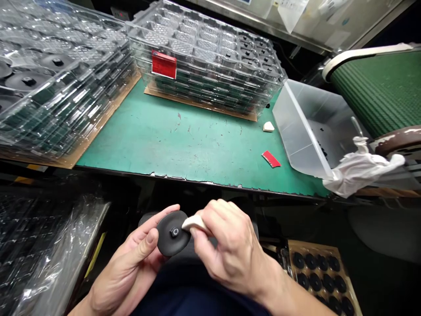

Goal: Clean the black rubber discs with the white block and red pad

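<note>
A round black disc (167,242) with a small raised hub at its centre is tilted toward me below the bench edge. My left hand (133,259) grips it by the left rim, thumb on the face and fingers behind. Pinched between the thumb and fingers of my right hand (228,243) is a white wedge-shaped block (196,223), its tip touching the disc's right rim. I cannot tell what the block is made of. A similar white piece (268,127) lies on the green bench top (204,149), near a small red strip (271,159).
Stacked clear plastic trays (210,66) stand at the back, one with a red tag (163,64). Another stack (66,101) at left holds black discs. At right are a translucent bin (297,127), a white cloth (358,171) and a green conveyor belt (381,87). A box of discs (315,248) sits lower right.
</note>
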{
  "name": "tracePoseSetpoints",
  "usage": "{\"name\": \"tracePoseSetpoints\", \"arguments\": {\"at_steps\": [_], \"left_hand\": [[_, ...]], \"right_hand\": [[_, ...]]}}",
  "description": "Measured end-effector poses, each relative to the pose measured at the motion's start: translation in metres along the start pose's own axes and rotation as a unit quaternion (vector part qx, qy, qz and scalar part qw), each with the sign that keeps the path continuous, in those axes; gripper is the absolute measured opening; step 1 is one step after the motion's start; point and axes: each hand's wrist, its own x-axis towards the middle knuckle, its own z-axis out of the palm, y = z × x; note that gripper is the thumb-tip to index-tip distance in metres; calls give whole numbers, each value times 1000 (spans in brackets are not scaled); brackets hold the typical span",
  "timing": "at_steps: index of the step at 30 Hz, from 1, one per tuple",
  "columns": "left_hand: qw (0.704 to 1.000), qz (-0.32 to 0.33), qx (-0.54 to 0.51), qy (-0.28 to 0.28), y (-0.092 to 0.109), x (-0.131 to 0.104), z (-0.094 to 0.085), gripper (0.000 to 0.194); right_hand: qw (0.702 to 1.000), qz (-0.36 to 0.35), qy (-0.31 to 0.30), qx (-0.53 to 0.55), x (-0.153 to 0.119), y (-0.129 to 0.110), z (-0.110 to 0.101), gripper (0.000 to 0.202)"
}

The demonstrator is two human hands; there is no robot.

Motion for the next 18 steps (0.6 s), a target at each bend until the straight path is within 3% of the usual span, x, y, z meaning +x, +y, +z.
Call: {"name": "tracePoseSetpoints", "arguments": {"at_steps": [8, 13, 18], "left_hand": [[995, -55, 46, -69, -2, 10, -16, 34], [987, -142, 15, -72, -19, 19, -28, 39], [976, -193, -20, -101, -32, 22, -29, 44]], "right_hand": [[997, -65, -52, -5, 1, 11, 3, 22], [987, -113, -110, 21, 4, 16, -1, 23], [974, -180, -123, 58, 11, 18, 0, 21]]}}
